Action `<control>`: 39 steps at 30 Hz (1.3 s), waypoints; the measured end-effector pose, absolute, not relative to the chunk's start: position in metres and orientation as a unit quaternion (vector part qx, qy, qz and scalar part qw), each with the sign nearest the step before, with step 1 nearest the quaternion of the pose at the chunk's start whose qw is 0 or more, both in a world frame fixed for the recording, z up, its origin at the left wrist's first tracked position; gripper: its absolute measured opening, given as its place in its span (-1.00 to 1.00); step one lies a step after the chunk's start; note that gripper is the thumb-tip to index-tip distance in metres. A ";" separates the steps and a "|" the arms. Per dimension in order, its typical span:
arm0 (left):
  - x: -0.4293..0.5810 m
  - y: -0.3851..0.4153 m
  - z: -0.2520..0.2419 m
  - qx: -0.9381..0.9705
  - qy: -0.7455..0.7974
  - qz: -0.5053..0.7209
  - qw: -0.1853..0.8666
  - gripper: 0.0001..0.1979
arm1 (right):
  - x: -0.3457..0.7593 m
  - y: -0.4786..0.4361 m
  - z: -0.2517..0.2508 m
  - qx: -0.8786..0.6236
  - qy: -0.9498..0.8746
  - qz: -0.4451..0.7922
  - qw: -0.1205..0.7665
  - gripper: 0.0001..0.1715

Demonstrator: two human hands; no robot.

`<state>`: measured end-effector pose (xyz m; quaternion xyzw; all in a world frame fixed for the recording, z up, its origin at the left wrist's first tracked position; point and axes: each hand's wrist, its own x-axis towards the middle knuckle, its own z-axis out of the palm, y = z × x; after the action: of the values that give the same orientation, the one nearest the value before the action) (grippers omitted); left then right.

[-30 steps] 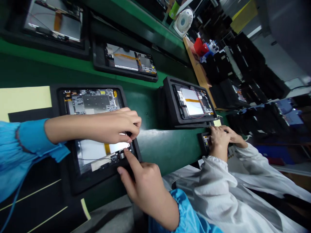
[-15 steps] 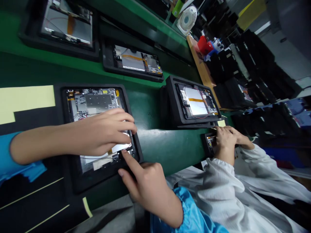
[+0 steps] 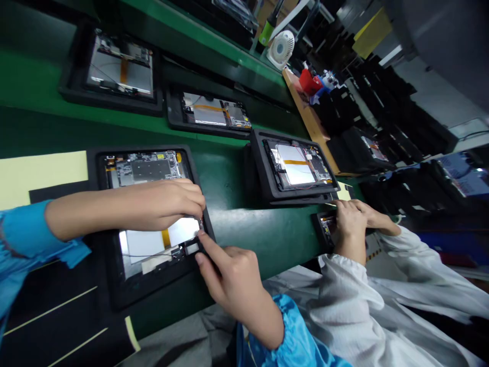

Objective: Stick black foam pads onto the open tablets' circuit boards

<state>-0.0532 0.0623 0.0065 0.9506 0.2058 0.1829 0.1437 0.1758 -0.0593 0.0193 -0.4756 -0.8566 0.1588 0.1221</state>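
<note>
An opened tablet, with its circuit board, silver battery area and orange ribbon cable showing, lies in a black foam tray. My left hand reaches across it, fingers bent and pressed together at the tablet's right edge by a thin dark wire; whatever they pinch is hidden. From the lower right, my right hand points its index finger onto the same edge, just below the left fingertips. Its thumb stays apart, beside a small pale part at the tablet's corner.
More opened tablets in foam trays stand behind: one at the back left, one in the middle, another on a stack. Yellow-edged black foam lies left. At right, a co-worker's hands work on another device. A small fan stands behind.
The left hand's fingers have drawn together at the tablet's edge. The right index finger has shifted slightly up the edge, uncovering the pale corner part. The whole view has shifted a little.
</note>
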 end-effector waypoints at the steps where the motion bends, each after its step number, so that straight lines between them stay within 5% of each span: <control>1: -0.051 0.064 0.008 0.947 0.197 0.178 0.179 -0.52 | 0.176 -0.059 0.016 -0.471 -0.862 0.152 0.112 -0.50; 6: -0.036 0.064 0.012 0.935 0.199 0.163 0.245 -0.77 | 0.174 -0.056 0.011 -0.454 -0.879 0.121 0.082 -0.52; 17: -0.049 0.045 0.012 0.908 0.243 0.289 0.183 -0.79 | 0.169 -0.053 0.019 -0.476 -0.869 0.125 0.047 -0.62; 25: -0.037 0.035 0.010 0.887 0.153 0.207 0.384 -0.66 | 0.165 -0.062 0.019 -0.533 -0.831 0.149 0.064 -0.66; 39: -0.053 0.054 -0.005 0.940 0.167 0.230 0.187 -0.70 | 0.172 -0.063 0.016 -0.530 -0.825 0.174 0.095 -0.57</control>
<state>-0.0532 0.0539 -0.0046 0.9404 0.1668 0.2297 0.1874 0.1718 -0.0627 0.0160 -0.5295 -0.8249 0.1736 0.0945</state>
